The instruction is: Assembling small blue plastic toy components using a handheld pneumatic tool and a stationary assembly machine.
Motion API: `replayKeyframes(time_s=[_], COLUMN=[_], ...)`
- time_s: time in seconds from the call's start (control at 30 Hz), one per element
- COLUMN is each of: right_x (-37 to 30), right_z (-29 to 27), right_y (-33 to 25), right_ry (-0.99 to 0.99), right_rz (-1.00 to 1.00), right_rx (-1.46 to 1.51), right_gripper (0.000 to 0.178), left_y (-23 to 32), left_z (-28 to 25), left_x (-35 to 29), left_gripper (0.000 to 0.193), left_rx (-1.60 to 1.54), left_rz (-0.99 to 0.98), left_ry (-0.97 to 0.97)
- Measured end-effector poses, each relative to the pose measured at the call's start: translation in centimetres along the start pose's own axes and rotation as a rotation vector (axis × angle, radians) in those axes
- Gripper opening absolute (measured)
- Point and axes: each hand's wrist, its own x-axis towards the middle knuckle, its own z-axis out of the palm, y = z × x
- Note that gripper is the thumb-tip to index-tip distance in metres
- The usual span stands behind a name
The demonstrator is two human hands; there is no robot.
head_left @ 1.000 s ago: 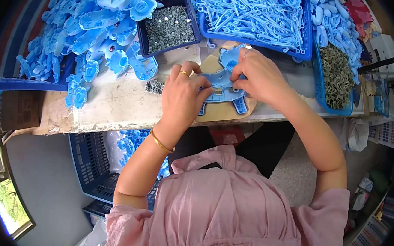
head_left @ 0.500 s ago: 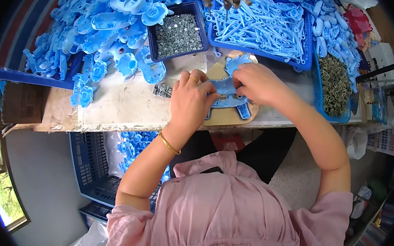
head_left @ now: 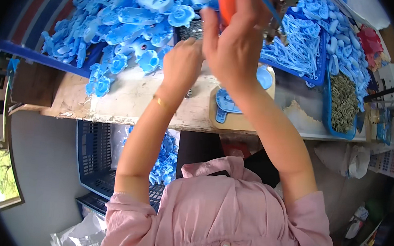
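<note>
My right hand point(head_left: 237, 47) is raised over the table, its fingers round an orange power screwdriver point(head_left: 226, 4) that hangs from above. The hand is slightly blurred. My left hand point(head_left: 182, 64) is closed at the near edge of a dark tray of small metal pieces point(head_left: 192, 30); its fingertips and anything in them are hidden. Under my right forearm, a light blue plastic shell point(head_left: 226, 102) rests on a tan board point(head_left: 215, 120). The shell's round end point(head_left: 265, 76) shows past the wrist, and my arm covers its middle.
Blue plastic shells point(head_left: 135, 21) are heaped at the far left. A blue tray point(head_left: 300, 48) of thin blue parts stands behind, right of the screwdriver. Further right is a blue basket point(head_left: 344, 104) of small metal clips. A dark crate point(head_left: 90, 156) stands below the table edge.
My right hand has left the blue shell and risen to the orange screwdriver. My left hand has moved off the shell toward the tray of metal pieces. The whole view has shifted slightly.
</note>
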Motion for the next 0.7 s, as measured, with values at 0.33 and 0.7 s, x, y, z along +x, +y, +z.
replayKeyframes(time_s=[0.33,0.7], right_x=[5.4,4.8], right_z=[-4.7,-3.3], right_y=[-3.5,2.6], right_ry=[-0.665,-0.514], right_rz=[1.374,0.552], right_rx=[0.386,1.371], right_gripper=[0.047,0.022], left_y=[-5.0,-2.8], left_z=[4.0,3.1], left_x=[3.1,1.6], left_gripper=[0.014,0.014], left_rx=[0.005,-0.103], left_rz=[0.093,0.155], left_ry=[-0.26,-0.03])
